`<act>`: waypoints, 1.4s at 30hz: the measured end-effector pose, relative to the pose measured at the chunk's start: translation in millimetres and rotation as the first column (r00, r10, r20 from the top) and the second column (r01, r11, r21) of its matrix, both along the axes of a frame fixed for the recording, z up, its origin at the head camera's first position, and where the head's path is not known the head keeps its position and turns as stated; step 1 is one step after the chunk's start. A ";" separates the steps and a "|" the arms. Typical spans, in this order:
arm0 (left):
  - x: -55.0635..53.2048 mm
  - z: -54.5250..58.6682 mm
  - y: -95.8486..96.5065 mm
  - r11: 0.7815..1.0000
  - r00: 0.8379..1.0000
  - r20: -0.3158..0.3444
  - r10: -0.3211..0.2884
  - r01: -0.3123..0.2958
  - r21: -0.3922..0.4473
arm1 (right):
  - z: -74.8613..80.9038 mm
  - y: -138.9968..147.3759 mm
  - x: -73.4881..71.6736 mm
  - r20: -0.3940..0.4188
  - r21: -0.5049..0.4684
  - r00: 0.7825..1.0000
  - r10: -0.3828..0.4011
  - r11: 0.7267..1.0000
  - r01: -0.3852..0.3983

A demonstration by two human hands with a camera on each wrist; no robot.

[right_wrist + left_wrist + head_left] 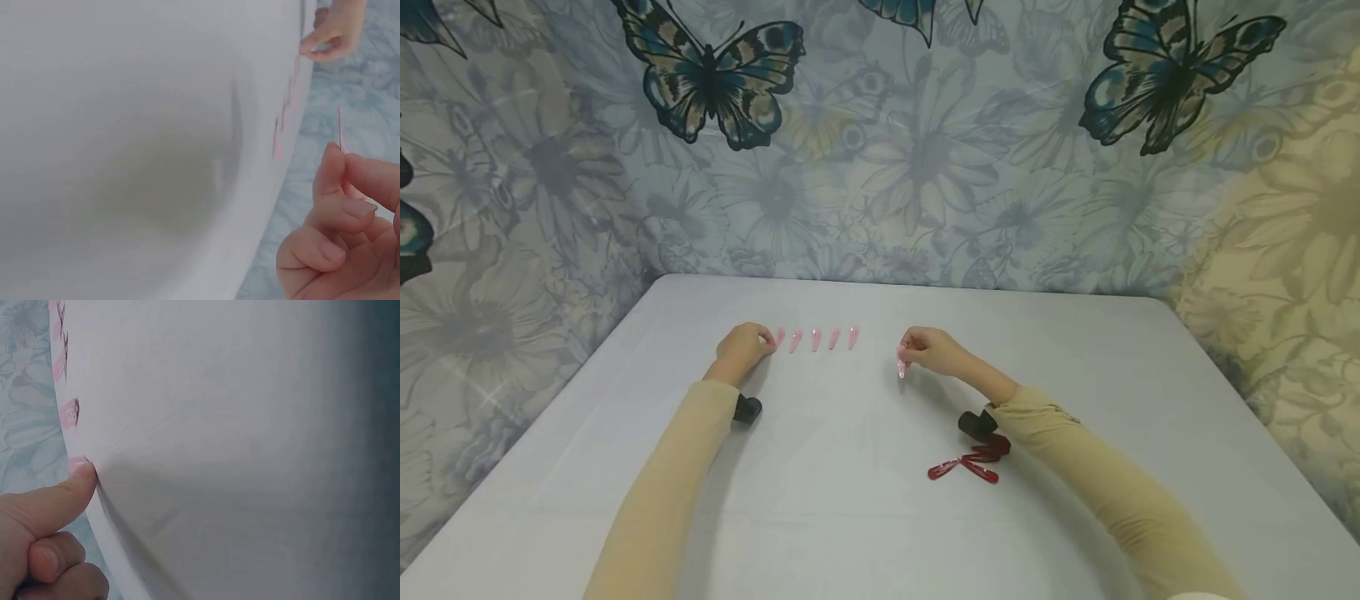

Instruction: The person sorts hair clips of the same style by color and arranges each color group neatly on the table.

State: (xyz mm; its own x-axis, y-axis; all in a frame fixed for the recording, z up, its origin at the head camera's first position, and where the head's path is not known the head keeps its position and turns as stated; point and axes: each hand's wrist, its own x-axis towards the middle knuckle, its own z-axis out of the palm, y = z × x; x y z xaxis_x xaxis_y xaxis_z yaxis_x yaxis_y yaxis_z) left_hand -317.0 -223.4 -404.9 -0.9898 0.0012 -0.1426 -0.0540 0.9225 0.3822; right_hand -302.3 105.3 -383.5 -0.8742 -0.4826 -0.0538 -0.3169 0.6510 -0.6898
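Observation:
Several pink snap hair clips [816, 339] lie side by side in a row toward the back of the white table. At the row's left end my left hand [741, 348] pinches the outermost pink hair clip [780, 335], which still lies on the table; the left wrist view shows a fingertip covering part of this clip [76, 464]. To the right of the row, my right hand [936, 350] holds another pink hair clip [901, 367] between thumb and forefinger, its narrow end sticking out beyond the fingertips in the right wrist view [340, 125].
A small heap of dark red hair clips [981, 471] lies below the right wrist, partly hidden by the black wrist camera [976, 425]. The white table [835, 533] ends at the back against a butterfly-patterned cloth [917, 208].

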 end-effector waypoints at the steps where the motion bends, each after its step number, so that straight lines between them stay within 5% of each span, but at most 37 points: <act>1: -0.3 -0.3 0.2 1.000 1.000 -0.004 0.005 -0.005 0.000 | -0.1 -3.8 -3.2 0.007 0.002 1.000 -0.007 1.000 0.007; 11: -0.6 -3.9 -1.9 1.000 1.000 -0.022 -0.002 0.001 -0.011 | -6.3 -30.8 -35.2 0.055 0.027 0.991 -0.125 0.992 0.124; 20: -1.2 -3.1 0.2 0.989 0.992 -0.084 -0.096 0.086 -0.119 | -20.1 -40.5 -53.4 0.082 0.041 0.975 -0.207 0.978 0.204; 42: -5.0 -1.0 9.4 0.996 0.996 -0.090 0.007 -0.015 -0.087 | -35.6 -66.8 -67.7 0.032 -0.002 0.944 -0.328 0.945 0.328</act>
State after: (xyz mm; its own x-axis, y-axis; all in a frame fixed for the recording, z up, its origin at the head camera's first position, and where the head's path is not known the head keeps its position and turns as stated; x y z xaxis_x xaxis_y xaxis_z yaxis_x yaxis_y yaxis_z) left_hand -322.0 -214.0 -405.9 -0.9985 -0.0180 -0.0524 -0.0331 0.9522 0.3038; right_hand -370.0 38.5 -419.1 -0.9821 -0.1701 -0.0809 -0.0653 0.7103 -0.7008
